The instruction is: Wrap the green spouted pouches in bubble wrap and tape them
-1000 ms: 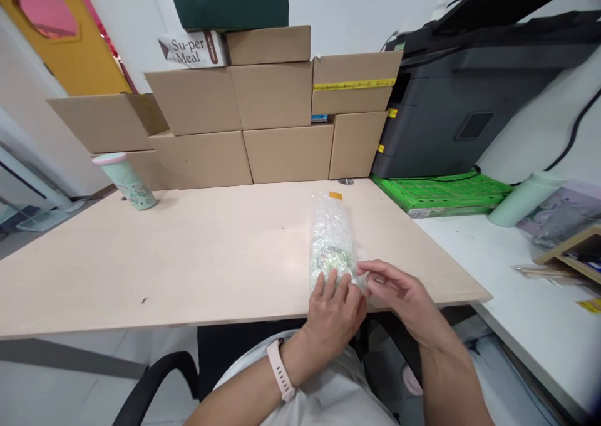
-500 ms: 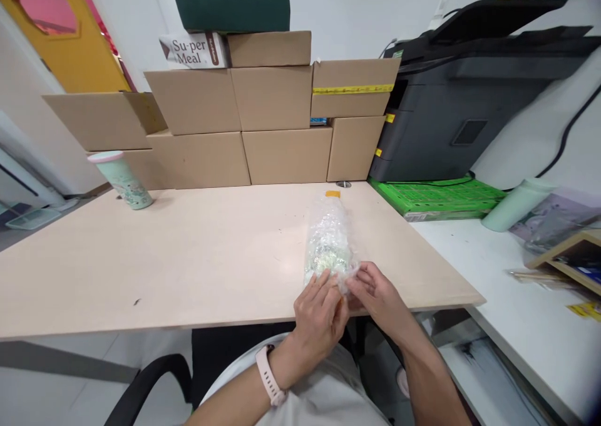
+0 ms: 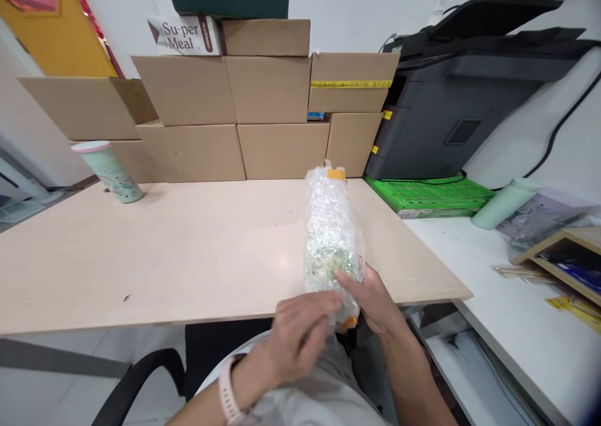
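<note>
My right hand point(image 3: 375, 297) has the bubble-wrapped package point(image 3: 328, 225) gripped by its right side, thumb on top; it's right of centre in the frame, near end past the edge of the counter point(image 3: 211, 244); my left hand point(image 3: 295, 335) is over that end, fingers bent, can't tell if they're pinching anything; progress-wise, wrapping looks done, orange tape point(image 3: 336, 174) up at the far end, another orange strip point(image 3: 349, 323) at the near one; nothing's opened that I can spot, greenish contents all covered tbh.
</note>
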A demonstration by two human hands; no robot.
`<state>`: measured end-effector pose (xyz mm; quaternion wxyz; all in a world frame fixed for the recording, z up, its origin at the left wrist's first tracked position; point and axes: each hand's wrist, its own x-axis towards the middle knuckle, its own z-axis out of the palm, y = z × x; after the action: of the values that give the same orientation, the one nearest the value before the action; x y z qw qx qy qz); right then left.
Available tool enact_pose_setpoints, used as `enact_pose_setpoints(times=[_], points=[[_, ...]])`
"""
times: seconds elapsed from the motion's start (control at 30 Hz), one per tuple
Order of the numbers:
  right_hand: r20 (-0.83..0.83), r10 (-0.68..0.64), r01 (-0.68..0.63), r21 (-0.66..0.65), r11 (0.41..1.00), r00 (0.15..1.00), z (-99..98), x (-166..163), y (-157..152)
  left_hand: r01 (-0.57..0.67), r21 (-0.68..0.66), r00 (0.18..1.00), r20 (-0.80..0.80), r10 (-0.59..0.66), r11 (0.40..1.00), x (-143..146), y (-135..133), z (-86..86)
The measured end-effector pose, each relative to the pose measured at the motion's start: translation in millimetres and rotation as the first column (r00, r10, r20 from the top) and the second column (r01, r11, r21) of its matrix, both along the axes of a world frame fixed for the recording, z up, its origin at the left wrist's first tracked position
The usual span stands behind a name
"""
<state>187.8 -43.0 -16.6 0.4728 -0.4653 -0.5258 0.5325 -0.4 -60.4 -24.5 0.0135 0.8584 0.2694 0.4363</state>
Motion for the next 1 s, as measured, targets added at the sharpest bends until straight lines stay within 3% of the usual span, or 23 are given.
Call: enact_pose_setpoints(times=[0.07,0.17,0.3,0.43,0.5,0.57,0.63,0.7,0.8,0.87,0.93,1.0], points=[[-0.030,0.056,-0.056,0.004,0.998,0.998,5.2,6,-9,-0.078,0.069,0.995,-0.049,0.081,0.995,-30,6,17.4],[-0.086,0.236,-0.239,-0.034,0.970,0.968,15.0,7,-22,-0.210,0.339,0.930,-0.222,0.295,0.917,-71,24,37.6],[-0.132,0.411,-0.420,-0.049,0.906,0.902,21.9,-6,-27,-0.153,0.463,0.863,-0.368,0.347,0.873,-95,41,63.0],[-0.104,0.452,-0.457,-0.029,0.889,0.886,24.6,-15,-22,-0.048,0.361,0.856,-0.465,0.225,0.931,-92,44,102.6],[-0.108,0.468,-0.474,-0.035,0.880,0.877,26.8,-13,-22,0.037,0.236,0.845,-0.526,0.095,0.971,-88,42,118.9],[-0.106,0.471,-0.477,-0.040,0.878,0.876,28.6,-9,-25,0.126,0.044,0.845,-0.529,-0.084,0.991,-85,40,124.6],[-0.065,0.441,-0.443,-0.033,0.896,0.895,29.0,-7,-29,0.148,-0.153,0.869,-0.451,-0.203,0.977,-83,37,116.8],[0.015,0.357,-0.357,-0.010,0.934,0.934,27.8,-11,-31,0.078,-0.255,0.913,-0.370,-0.172,0.964,-79,31,96.5],[0.146,0.178,-0.181,0.005,0.983,0.973,26.6,-28,-25,-0.067,-0.194,0.946,-0.324,0.000,0.979,-68,16,54.2],[0.209,0.074,-0.078,0.011,0.997,0.975,28.8,-43,-17,-0.200,-0.091,0.965,-0.192,0.179,0.976,-55,4,29.3],[0.224,-0.003,-0.013,0.071,0.997,0.975,32.9,-55,-10,-0.315,-0.159,0.949,-0.043,0.312,0.936,-42,-5,14.3],[0.220,-0.053,0.018,0.157,0.987,0.974,37.2,-64,-6,-0.288,-0.289,0.946,0.062,0.318,0.913,-31,-6,9.2]])
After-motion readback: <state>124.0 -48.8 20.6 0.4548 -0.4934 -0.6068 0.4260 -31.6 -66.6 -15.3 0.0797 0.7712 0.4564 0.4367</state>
